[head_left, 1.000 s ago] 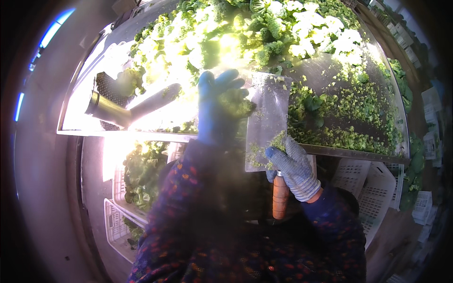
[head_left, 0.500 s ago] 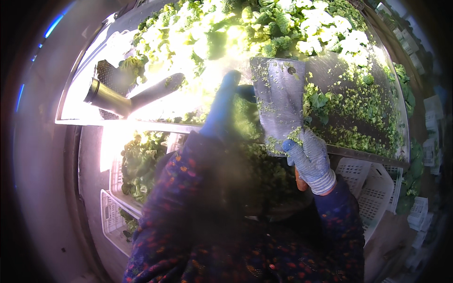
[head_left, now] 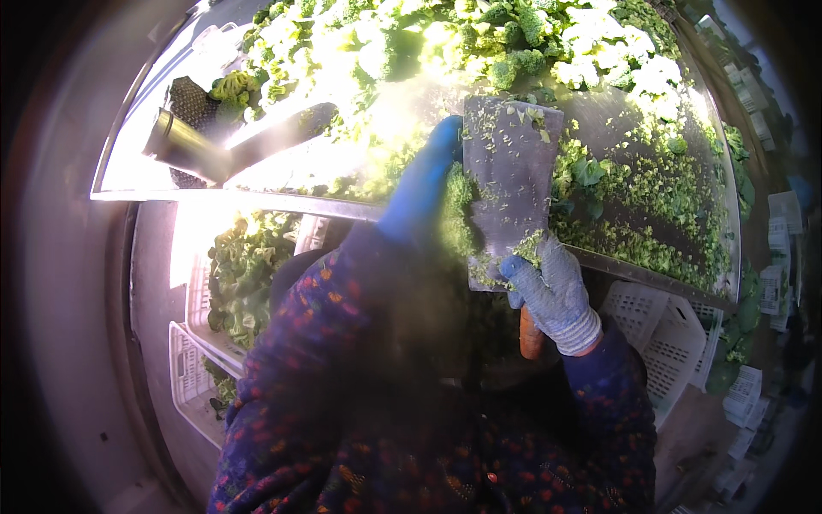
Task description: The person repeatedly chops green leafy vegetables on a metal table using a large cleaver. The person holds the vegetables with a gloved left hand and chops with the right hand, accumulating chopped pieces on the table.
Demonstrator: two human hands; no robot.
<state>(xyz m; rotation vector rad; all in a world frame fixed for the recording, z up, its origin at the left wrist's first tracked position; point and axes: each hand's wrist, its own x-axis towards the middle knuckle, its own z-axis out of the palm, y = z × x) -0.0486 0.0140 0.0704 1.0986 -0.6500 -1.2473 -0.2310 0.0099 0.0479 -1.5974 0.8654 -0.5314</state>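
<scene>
My right hand point(head_left: 558, 291), in a pale knitted glove, is closed on a cleaver point(head_left: 512, 176) with an orange-brown handle. Its broad grey blade points away from me and is speckled with green crumbs. My left hand point(head_left: 421, 184), in a blue glove, is closed around a head of broccoli point(head_left: 461, 210) close against the blade's left side. The fingers on its far side are partly hidden, and glare blurs that area. Both hands are at the near edge of a metal table point(head_left: 330, 208).
Broccoli florets point(head_left: 514, 38) are heaped along the table's far side. Green crumbs point(head_left: 638, 206) cover its right part. A dark-handled object with a shiny cylinder point(head_left: 190, 147) lies at the left. White crates point(head_left: 672, 347) stand below on both sides; leafy greens point(head_left: 248, 274) fill the left one.
The left hand and broccoli have come closer to the cleaver blade. The blade is a little more upright, showing its face more squarely. The whole view has shifted slightly.
</scene>
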